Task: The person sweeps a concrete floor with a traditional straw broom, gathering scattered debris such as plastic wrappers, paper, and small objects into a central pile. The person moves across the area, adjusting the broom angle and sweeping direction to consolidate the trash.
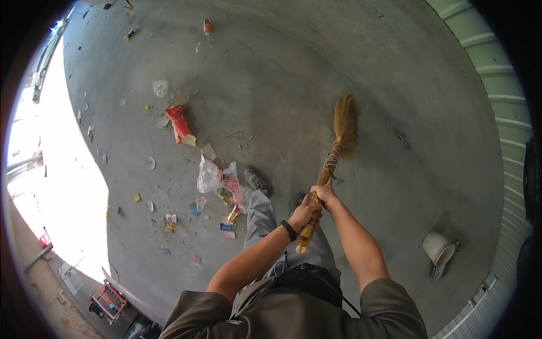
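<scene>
Both of my hands grip a straw broom [328, 164] by its handle in front of my body. My left hand [305, 215] is closed round the lower part of the handle, near its butt end, with a dark band on that wrist. Just above it, my right hand [324, 192] wraps the handle. The bristles point away from me toward the right, at or close to the grey concrete floor [395, 186]. Bristle edges look slightly smeared. Beside my left shoe lies a heap of litter with a clear plastic bag [209, 175] and a red-and-white striped wrapper [234, 189].
A red and brown paper bag [180, 124] lies farther off on the left, among scattered scraps. At right, a whitish bucket [438, 248] lies tipped near the corrugated wall [508, 147]. Bright sunlight falls at the left edge. A reddish metal frame [108, 300] stands at lower left.
</scene>
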The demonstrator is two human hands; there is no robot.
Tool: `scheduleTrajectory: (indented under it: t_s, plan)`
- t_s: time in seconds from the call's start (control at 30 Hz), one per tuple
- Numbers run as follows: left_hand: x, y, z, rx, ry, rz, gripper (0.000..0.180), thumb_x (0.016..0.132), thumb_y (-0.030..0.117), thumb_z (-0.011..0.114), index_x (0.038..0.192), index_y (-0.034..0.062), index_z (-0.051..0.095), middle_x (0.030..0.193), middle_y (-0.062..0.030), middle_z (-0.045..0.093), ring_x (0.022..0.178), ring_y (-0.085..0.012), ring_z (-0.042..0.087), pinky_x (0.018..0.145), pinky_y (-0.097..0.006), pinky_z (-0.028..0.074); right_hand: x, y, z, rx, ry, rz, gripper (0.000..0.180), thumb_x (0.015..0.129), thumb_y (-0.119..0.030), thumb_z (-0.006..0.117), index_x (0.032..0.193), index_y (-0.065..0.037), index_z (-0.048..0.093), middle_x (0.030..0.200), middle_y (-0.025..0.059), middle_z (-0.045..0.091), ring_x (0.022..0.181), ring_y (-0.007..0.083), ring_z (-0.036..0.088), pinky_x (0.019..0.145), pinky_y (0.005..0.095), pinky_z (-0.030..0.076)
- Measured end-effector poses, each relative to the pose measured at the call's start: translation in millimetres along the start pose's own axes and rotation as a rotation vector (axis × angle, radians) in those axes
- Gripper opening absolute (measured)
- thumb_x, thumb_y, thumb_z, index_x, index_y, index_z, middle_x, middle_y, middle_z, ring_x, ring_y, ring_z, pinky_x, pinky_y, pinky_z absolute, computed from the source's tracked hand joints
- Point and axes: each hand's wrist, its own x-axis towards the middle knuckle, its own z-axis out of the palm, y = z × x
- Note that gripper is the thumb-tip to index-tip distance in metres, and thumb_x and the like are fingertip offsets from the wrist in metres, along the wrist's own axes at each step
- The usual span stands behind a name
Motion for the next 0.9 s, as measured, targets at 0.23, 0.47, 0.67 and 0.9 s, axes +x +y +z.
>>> scheduleTrajectory:
  t_s: [0.23,0.47,0.67,0.9]
  plan:
    - [-86,133,-191,-0.111,0.297,0.215,0.059,0.098,0.019,0.055,0.152,0.0279,0.031,0.08,-0.005,0.058,0.057,-0.0132,0.057,0.045,-0.027,0.047,33,-102,288,0.04,-0.358,-0.076,0.118,0.065,-0.009,0.07,0.151,0.002,-0.01,0.118,0.0276,0.055,0.092,0.0305,0.062,0.073,0.0411,0.055]
    - [-146,229,-199,-0.012,0.348,0.508,0.073,0.098,0.016,0.054,0.158,0.0313,0.015,0.082,-0.0037,0.057,0.058,-0.0129,0.055,0.048,-0.026,0.049,3,-228,361,-0.098,-0.424,-0.408,0.103,0.065,-0.01,0.073,0.152,-0.008,0.02,0.119,0.0206,0.057,0.104,0.0314,0.061,0.084,0.0371,0.053]
    - [-139,263,-192,-0.07,0.226,0.371,0.075,0.097,0.017,0.059,0.158,0.0278,0.017,0.083,-0.0007,0.057,0.06,-0.0098,0.052,0.05,-0.026,0.046,12,-259,327,-0.047,-0.23,-0.39,0.105,0.067,-0.002,0.068,0.154,-0.013,0.009,0.114,0.0176,0.053,0.092,0.0277,0.06,0.074,0.039,0.056]
    - [-131,433,-293,-0.17,0.536,0.339,0.061,0.096,0.022,0.06,0.152,0.0279,0.037,0.075,0.0005,0.056,0.054,-0.0102,0.053,0.046,-0.024,0.045,55,-391,472,0.051,-0.651,-0.066,0.088,0.07,-0.003,0.066,0.144,0.0,0.018,0.1,0.0176,0.055,0.081,0.0259,0.062,0.069,0.0384,0.055]
